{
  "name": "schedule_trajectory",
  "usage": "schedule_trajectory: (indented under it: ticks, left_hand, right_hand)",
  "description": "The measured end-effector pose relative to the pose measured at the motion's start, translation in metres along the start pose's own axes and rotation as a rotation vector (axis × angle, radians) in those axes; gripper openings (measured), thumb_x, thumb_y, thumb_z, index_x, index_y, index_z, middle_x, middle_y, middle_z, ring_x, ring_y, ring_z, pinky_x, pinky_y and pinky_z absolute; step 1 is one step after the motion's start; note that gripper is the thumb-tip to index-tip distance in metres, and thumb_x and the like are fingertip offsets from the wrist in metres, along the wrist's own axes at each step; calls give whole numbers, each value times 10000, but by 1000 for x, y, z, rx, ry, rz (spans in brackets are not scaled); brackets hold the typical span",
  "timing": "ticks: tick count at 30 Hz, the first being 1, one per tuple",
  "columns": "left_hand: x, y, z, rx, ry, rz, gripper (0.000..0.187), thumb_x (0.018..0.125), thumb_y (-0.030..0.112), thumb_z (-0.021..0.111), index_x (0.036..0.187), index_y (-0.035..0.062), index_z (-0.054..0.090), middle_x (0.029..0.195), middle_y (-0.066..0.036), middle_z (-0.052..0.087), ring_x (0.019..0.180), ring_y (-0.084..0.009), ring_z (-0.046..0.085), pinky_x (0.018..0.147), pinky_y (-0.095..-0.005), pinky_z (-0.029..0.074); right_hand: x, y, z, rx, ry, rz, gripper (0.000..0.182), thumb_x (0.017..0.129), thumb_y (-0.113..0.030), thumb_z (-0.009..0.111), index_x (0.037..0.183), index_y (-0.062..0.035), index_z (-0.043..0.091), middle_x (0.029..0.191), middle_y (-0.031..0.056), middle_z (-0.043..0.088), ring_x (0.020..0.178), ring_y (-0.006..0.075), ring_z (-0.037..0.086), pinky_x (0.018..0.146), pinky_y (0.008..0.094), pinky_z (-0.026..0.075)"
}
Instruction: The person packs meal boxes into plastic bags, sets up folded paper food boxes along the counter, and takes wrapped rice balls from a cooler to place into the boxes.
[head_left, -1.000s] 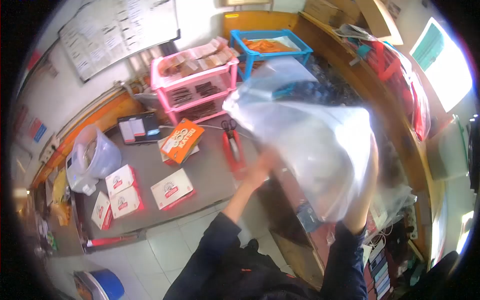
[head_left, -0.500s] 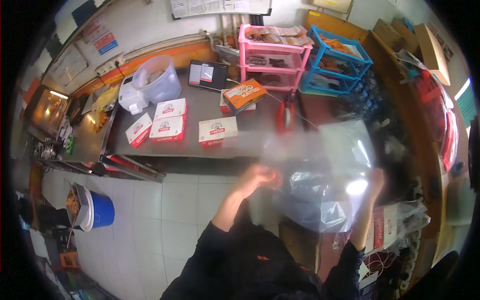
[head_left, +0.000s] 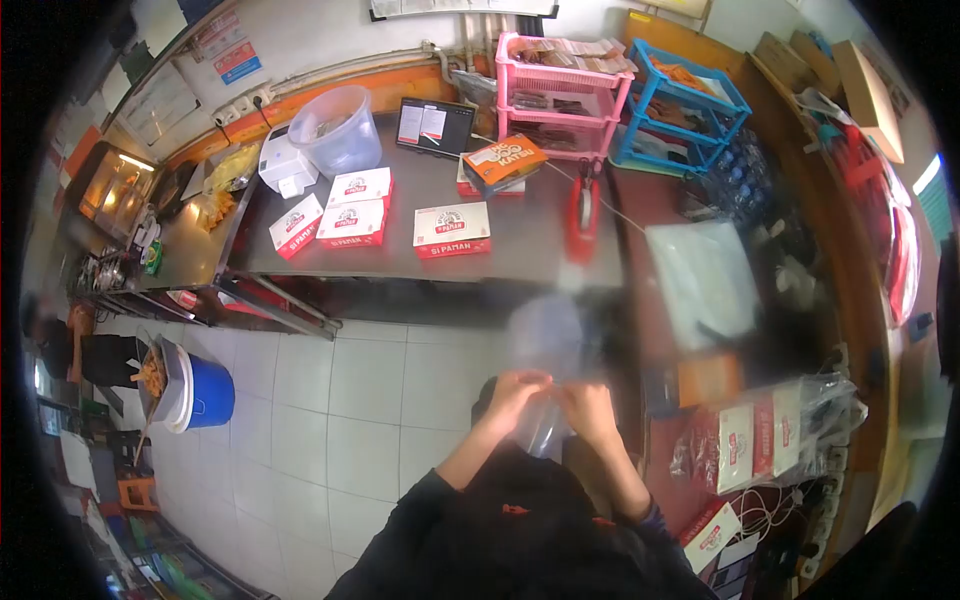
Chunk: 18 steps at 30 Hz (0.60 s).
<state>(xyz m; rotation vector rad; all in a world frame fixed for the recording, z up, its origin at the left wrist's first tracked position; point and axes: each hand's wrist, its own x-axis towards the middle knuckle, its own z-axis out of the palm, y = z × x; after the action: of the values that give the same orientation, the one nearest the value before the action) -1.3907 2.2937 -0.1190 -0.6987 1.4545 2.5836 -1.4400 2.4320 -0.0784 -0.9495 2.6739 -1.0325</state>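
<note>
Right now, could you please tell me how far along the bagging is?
Boxes at the right already sit in clear plastic, so that part looks done. In progress: the right hand and left hand hold a clear bag, blurred, with no box visible inside. Probably left: the closed white-and-red boxes on the steel counter, standing unbagged.

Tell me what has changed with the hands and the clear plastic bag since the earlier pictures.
The right hand has moved leftward to meet the left hand. The clear plastic bag, spread wide before, is now gathered narrow in front of the body, held in both. The white-and-red cardboard boxes and pink plastic rack stayed put.
</note>
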Motion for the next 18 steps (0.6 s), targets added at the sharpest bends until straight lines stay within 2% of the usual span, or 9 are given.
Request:
schedule_trajectory:
  ticks: [2, 4, 5, 7, 10, 13, 15, 17, 18]
  left_hand:
    - [-1, -4, -2, -39, 10, -36, 133, 768, 93, 514, 763, -29, 568, 737, -103, 588, 758, -170, 570, 683, -280, 462]
    - [-2, -2, -3, 54, -105, 40, 180, 786, 131, 509, 789, -36, 576, 775, -109, 593, 799, -175, 562, 722, -293, 448]
    - [-3, -1, -5, 101, -151, 80, 204, 795, 150, 506, 801, -39, 580, 794, -111, 595, 819, -178, 558, 741, -300, 442]
    - [-6, -6, -5, 173, -79, 54, 199, 770, 143, 551, 821, -46, 583, 799, -106, 598, 799, -168, 562, 732, -279, 441]
    - [-12, -11, -5, 74, -11, 16, 141, 719, 65, 593, 815, -38, 587, 763, -86, 597, 725, -143, 570, 695, -251, 445]
    - [-29, 1, -1, 154, -19, -1, 123, 722, 64, 586, 797, -33, 588, 742, -75, 591, 713, -138, 567, 690, -258, 447]
    - [-33, -1, -7, 84, 12, 6, 139, 732, 54, 560, 841, -31, 582, 785, -82, 586, 699, -149, 568, 691, -262, 448]
    - [-35, -9, -22, -184, -35, 24, 177, 746, 55, 535, 895, -37, 564, 835, -93, 577, 722, -165, 566, 701, -267, 447]
    - [-38, -7, -25, -188, -34, 26, 177, 746, 55, 535, 895, -37, 564, 835, -93, 577, 722, -165, 566, 701, -267, 447]
  right_hand:
    - [-7, 2, -2, -147, -8, 5, 95, 687, -105, 538, 652, -17, 535, 599, 148, 546, 535, 325, 547, 484, 389, 435]
    - [-11, 1, -2, -284, -19, -43, 123, 709, -125, 511, 621, -44, 540, 620, 154, 551, 517, 307, 535, 471, 370, 431]
    - [-13, -2, -4, -271, -23, -66, 123, 709, -125, 511, 621, -44, 540, 620, 154, 551, 517, 307, 535, 471, 370, 431]
    - [-13, -12, -12, -245, -67, -3, 130, 681, -150, 573, 701, -33, 522, 637, 124, 562, 589, 292, 573, 504, 371, 450]
    - [-10, -22, -21, 144, -59, 94, 315, 592, -187, 697, 802, -4, 549, 663, 127, 583, 617, 246, 597, 547, 314, 464]
    - [-11, -29, -8, 237, -69, 102, 273, 604, -152, 689, 784, 2, 554, 635, 129, 583, 622, 232, 604, 560, 300, 466]
    - [-10, -29, 2, 280, -54, 126, 249, 602, -129, 680, 777, -1, 557, 605, 128, 574, 599, 237, 598, 548, 302, 462]
    - [-12, -34, 8, 326, -35, 159, 227, 601, -106, 671, 770, -4, 560, 575, 126, 564, 575, 243, 592, 535, 304, 459]
    - [-12, -40, 10, 180, -21, 122, 219, 595, -87, 661, 775, -13, 561, 584, 128, 561, 573, 254, 585, 533, 313, 455]
